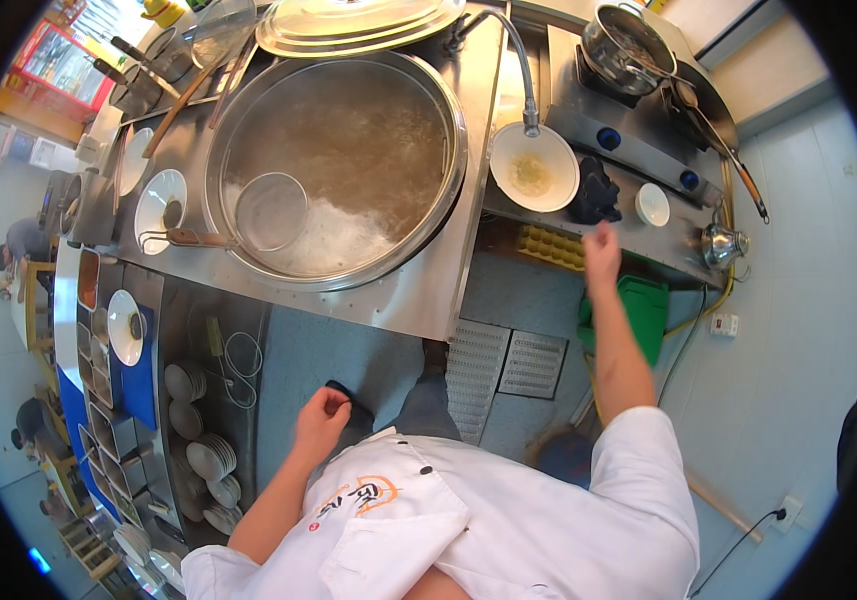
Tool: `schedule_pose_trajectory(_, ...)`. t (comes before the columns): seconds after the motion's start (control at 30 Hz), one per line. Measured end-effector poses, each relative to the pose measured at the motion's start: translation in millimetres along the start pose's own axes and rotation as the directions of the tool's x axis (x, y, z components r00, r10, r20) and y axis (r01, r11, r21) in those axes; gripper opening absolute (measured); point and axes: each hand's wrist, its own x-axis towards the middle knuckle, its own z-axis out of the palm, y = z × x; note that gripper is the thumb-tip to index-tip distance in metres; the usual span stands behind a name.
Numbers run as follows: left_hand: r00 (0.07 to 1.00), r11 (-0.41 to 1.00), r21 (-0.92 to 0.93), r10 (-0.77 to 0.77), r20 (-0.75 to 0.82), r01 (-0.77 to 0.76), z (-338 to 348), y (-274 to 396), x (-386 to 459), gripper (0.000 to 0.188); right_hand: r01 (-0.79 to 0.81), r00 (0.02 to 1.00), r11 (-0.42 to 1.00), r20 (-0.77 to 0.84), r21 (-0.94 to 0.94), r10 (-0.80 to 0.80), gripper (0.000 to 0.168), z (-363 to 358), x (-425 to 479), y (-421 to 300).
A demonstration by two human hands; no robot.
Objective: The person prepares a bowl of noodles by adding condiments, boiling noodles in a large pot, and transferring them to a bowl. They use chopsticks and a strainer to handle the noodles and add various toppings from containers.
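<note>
My left hand (322, 420) hangs before my apron-white jacket with its fingers curled in; nothing shows in it. Out to the right, my right hand (601, 247) has bent fingers at the counter's front edge, just short of a dark crumpled cloth (595, 191). Whether it touches the cloth or holds anything is hard to tell. Beside the cloth a wide white bowl (548, 191) contains some pale yellowish food, under the spout of a bent metal faucet (530, 116). A small white bowl (653, 205) stands right of the cloth.
A large round vat (458, 172) of steaming, foaming liquid has a mesh strainer (272, 212) in it. A steel pot (627, 52) sits on the stove. An orange-handled ladle (747, 176) juts past the counter. Below are a green bin (635, 315) and floor grates (533, 364).
</note>
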Motion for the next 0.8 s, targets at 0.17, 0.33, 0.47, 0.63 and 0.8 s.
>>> schedule_pose_trajectory(0.17,0.917,0.920,-0.009,0.391,0.072,-0.392,44.4,98.5,34.7,0.012,-0.603,0.622,0.693,0.777,0.394,0.100,0.027,22.6,-206.3,-127.4)
schedule_pose_trajectory(0.33,0.778,0.784,-0.143,0.619,0.102,-0.605,110.3,209.5,99.7,0.016,-0.753,0.638,0.466,0.689,0.465,0.344,0.032,4.3,-213.0,-128.5)
schedule_pose_trajectory(0.47,0.866,0.859,-0.194,0.494,0.074,-0.473,129.2,269.6,144.7,0.040,-0.694,0.715,0.530,0.552,0.487,0.429,0.029,-44.8,-199.9,-116.1)
schedule_pose_trajectory(0.63,0.731,0.795,-0.133,0.600,0.325,-0.592,86.4,170.6,105.0,0.036,-0.714,0.696,0.584,0.484,0.387,0.530,0.028,-51.1,-251.3,-56.2)
schedule_pose_trajectory(0.8,0.892,0.906,0.241,0.239,0.383,-0.347,-16.8,-73.4,47.2,0.032,-0.824,0.507,0.564,0.522,0.061,0.685,0.029,-20.5,-360.9,28.8)
